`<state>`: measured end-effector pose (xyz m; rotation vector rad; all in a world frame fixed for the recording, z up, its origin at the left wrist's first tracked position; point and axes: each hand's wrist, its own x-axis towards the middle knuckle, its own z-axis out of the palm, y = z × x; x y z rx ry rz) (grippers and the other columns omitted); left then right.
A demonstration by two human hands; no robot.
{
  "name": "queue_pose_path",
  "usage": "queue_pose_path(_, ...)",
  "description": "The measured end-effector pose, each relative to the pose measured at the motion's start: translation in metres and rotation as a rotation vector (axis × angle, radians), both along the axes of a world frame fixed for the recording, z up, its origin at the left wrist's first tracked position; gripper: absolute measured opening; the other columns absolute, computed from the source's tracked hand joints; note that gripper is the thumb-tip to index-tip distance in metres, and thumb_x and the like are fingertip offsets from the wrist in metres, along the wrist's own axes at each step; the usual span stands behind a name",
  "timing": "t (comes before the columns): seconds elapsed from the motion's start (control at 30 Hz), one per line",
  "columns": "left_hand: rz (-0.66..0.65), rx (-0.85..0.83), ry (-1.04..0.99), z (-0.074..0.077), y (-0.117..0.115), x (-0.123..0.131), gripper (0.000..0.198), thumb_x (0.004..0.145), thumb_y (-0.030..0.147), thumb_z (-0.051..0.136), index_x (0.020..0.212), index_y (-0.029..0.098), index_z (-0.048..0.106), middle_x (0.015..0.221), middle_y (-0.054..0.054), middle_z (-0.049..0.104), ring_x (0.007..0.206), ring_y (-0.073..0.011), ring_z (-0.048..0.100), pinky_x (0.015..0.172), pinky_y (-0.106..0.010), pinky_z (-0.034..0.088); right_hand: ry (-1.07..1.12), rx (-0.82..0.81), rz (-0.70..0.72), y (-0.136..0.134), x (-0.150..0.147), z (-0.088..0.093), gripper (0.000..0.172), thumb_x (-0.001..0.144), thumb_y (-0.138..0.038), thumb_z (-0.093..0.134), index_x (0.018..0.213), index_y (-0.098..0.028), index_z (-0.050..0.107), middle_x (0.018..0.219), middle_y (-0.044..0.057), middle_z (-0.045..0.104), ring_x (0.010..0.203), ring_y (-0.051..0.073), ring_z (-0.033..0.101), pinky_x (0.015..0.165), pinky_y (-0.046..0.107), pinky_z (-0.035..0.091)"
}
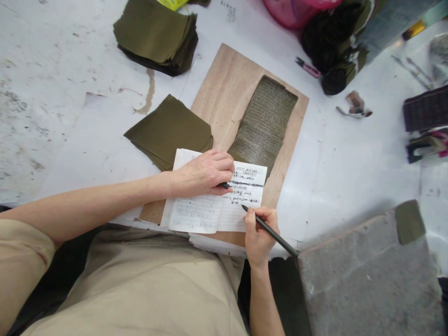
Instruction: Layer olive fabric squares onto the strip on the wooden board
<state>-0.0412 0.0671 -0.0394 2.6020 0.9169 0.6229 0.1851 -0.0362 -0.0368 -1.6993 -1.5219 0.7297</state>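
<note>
A small notebook (196,214) lies open before me, its right page bearing handwritten lines and one heavily crossed-out row. My right hand (261,233) grips a dark pen (276,235), its tip close to the page just under the last written line. Across the notebook's upper middle rests my left hand (206,172), fingers curled round a short black piece that looks like a pen cap (224,185). Beneath the notebook is a wooden board (219,93), which also carries an olive fabric strip (264,119) with a shiny, textured surface. The notebook covers the strip's near end.
Olive fabric pieces (171,128) lie left of the strip, partly on the board. A thicker fabric stack (156,32) sits farther back. Pink-handled snips (308,67) lie near dark cloth (325,42) and a pink basin (297,9). A grey slab (364,275) stands at right.
</note>
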Motion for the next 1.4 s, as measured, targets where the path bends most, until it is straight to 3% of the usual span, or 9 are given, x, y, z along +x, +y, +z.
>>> queue_pose_path(1.4, 0.004, -0.016, -0.008, 0.0006, 0.0003, 0.0003, 0.029, 0.094, 0.04, 0.055, 0.078, 0.016, 0.063, 0.099, -0.008, 0.065, 0.107, -0.0241, 0.056, 0.096, -0.04, 0.043, -0.1, 0.046, -0.014, 0.0045, -0.0065, 0.0012, 0.016, 0.087, -0.025, 0.06, 0.076, -0.021, 0.049, 0.068, -0.005, 0.051, 0.059, 0.01, 0.051, 0.059, 0.023, 0.041)
